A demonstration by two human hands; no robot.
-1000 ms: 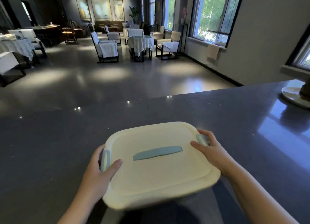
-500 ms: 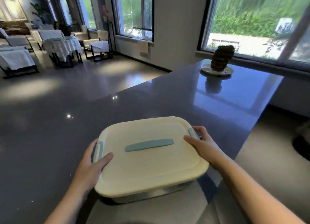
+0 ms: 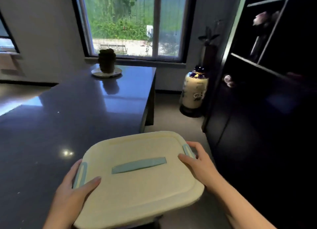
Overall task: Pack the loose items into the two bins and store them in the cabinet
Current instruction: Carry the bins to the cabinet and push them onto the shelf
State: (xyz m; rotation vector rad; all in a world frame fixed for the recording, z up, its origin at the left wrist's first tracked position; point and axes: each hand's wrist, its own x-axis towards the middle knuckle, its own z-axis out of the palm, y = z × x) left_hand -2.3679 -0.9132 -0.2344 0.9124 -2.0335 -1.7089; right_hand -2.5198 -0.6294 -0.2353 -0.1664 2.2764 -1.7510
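Cream-lidded bin [image 3: 137,174] is up and off the dark tabletop [image 3: 68,108] now, carried at waist height past its corner. Left hand [image 3: 72,192] grips one blue side latch, right hand [image 3: 199,161] grips the other, thumbs on the lid. A second ago the view faced the dining room; it has swung round to the dark cabinet [image 3: 265,108] on the right. Storage looks next.

Dark plant [image 3: 106,60], saucer [image 3: 96,73], vase [image 3: 194,93]
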